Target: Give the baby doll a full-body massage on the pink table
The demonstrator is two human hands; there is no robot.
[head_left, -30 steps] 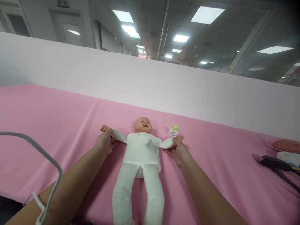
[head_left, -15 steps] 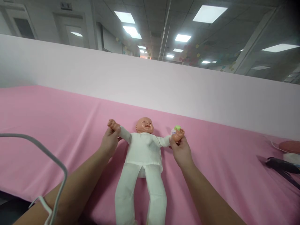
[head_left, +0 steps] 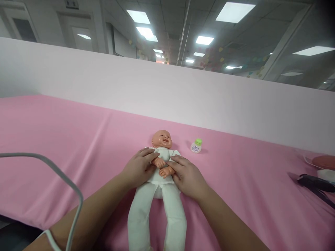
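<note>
A baby doll [head_left: 157, 190] with a bald plastic head and a white cloth body lies on its back, legs toward me. Both its forearms are folded in over the belly, the small plastic hands close together. My left hand [head_left: 139, 168] is closed round one doll arm, fingers over it and thumb below. On the other side my right hand [head_left: 190, 176] holds the other arm in the same way, its fingertips on the chest. Most of the doll's sleeves is hidden under my hands. A small round bottle [head_left: 196, 146] with a green cap stands beyond my right hand.
Pink cloth [head_left: 243, 181] covers the padded surface, and a white wall [head_left: 167, 92] rises behind it. At the right edge lie a black-handled object [head_left: 315, 183] and a reddish round item [head_left: 324, 162]. A grey cable [head_left: 56, 170] loops across the left side.
Both my hands have moved inward, folding the doll's outstretched arms over its belly. The bottle, partly hidden behind a doll hand before, now shows fully.
</note>
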